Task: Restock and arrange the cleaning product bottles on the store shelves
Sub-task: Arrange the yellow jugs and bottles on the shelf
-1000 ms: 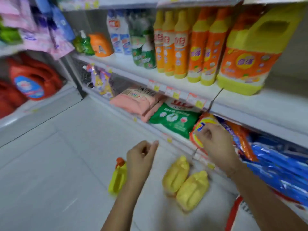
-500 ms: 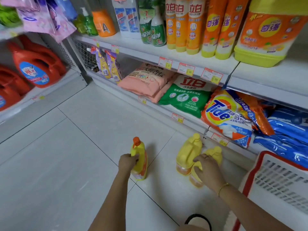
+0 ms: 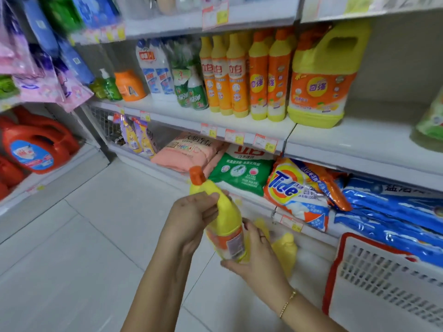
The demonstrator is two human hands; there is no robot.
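A yellow bottle with an orange cap [image 3: 223,212] is lifted off the floor and tilted left, in front of the lower shelf. My left hand [image 3: 191,216] grips its neck and shoulder. My right hand [image 3: 254,257] holds its base from below. Behind my right hand a yellow jug [image 3: 285,250] stands on the floor, partly hidden and blurred. On the middle shelf [image 3: 239,127] a row of orange and yellow bottles [image 3: 242,75] stands next to a large yellow jug [image 3: 321,77].
Bags of washing powder, among them a Tide bag [image 3: 294,190] and a green bag [image 3: 242,173], lie on the bottom shelf. A red and white basket [image 3: 388,279] stands on the floor at right. Red detergent jugs [image 3: 33,144] fill the left shelf. Grey floor tiles [image 3: 84,236] stretch to the left.
My left hand has raised the orange-capped bottle from the floor. My right hand left the yellow jugs and came under the bottle's base. The view tilted up toward the shelves.
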